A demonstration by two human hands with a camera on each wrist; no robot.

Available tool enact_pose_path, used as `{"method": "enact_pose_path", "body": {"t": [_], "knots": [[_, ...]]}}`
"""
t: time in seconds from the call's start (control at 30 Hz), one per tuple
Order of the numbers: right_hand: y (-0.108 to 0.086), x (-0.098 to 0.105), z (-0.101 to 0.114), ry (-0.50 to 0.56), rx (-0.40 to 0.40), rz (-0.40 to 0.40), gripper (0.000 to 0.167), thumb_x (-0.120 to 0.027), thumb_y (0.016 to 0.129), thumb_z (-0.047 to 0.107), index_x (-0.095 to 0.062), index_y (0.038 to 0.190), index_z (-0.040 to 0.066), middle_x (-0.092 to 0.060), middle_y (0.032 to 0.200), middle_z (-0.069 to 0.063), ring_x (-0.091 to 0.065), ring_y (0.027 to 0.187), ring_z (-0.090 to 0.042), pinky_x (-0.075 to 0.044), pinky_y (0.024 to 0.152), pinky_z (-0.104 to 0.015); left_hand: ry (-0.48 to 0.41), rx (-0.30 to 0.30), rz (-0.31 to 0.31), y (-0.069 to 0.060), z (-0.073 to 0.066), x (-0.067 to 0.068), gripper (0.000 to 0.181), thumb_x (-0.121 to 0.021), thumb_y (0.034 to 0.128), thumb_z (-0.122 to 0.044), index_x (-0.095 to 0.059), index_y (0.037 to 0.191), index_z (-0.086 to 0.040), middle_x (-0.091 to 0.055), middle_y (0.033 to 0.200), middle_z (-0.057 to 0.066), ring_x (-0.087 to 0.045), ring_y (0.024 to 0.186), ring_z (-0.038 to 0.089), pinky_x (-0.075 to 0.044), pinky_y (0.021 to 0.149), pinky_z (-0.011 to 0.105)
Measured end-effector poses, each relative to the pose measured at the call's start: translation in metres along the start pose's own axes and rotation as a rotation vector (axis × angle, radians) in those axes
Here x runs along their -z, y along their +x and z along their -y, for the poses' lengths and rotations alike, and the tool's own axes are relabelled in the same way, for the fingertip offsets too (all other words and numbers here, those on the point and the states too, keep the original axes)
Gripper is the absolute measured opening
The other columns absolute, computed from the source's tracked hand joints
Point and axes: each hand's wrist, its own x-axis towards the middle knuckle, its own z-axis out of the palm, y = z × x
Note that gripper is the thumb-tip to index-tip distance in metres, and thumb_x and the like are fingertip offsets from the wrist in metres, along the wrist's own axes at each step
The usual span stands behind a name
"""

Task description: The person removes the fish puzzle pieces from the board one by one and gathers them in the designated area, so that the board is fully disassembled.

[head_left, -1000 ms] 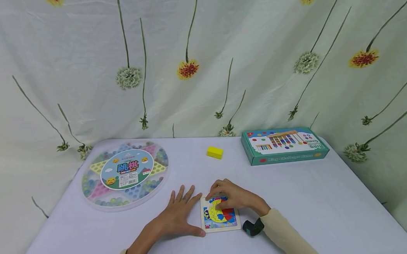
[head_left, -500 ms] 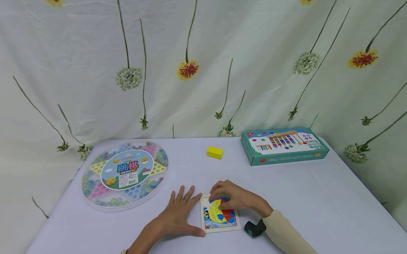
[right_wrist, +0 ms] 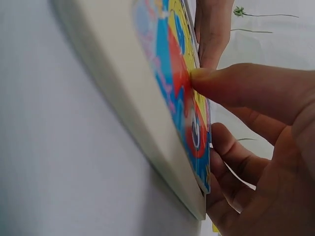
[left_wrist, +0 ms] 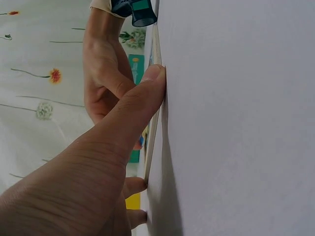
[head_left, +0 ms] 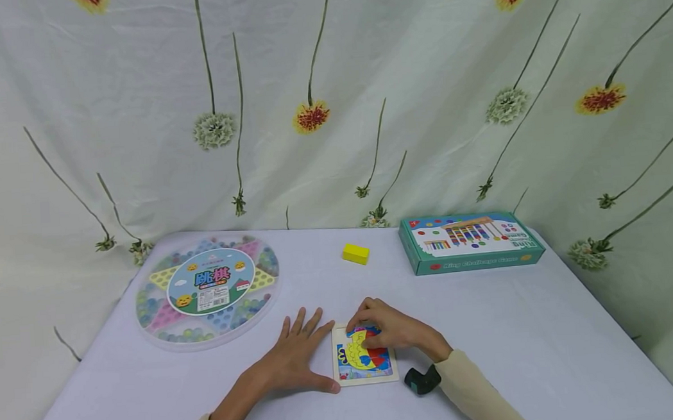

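Note:
A small jigsaw puzzle point(head_left: 363, 366) with a yellow and red fish picture lies flat in a pale frame on the table. My left hand point(head_left: 296, 357) is spread at its left side; thumb tip and index fingertip touch the frame's edge. Over the puzzle's upper right part, my right hand point(head_left: 386, 326) has curled fingers. In the right wrist view, its thumb point(right_wrist: 246, 88) presses the picture and its fingertips point(right_wrist: 224, 140) sit at the far edge. Between them, a puzzle piece point(right_wrist: 198, 160) with a white-ringed eye stands slightly raised at the corner.
A yellow block point(head_left: 355, 254) lies beyond the puzzle. At the back left is a round Chinese checkers set point(head_left: 165, 333) with marbles under a clear cover. A green game box point(head_left: 473, 262) lies at the back right. A flowered cloth point(head_left: 437, 152) hangs behind the table.
My right hand has shifted slightly to the right over the puzzle and then stays nearly still. The left hand keeps its place at the frame.

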Motion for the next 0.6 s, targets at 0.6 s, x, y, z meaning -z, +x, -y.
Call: {"method": "enact_pose_path", "body": {"t": [0.6], "knots": [[-0.0009,0.0040,-0.0011,0.018,0.021,0.016,0.037,-0.060,0.083,-0.007,-0.070,0.110,0.016,-0.056,0.108,0.001,-0.044,0.105,-0.017,-0.042,0.091,-0.035,-0.009,-0.012,-0.008,-0.0009,0.0010,-0.0001,0.111,-0.073,0.0610,-0.072,-0.035,0.149,-0.018,-0.015,0.160,0.013,0.001,0.145,0.043,0.003,0.112,0.065]]}}
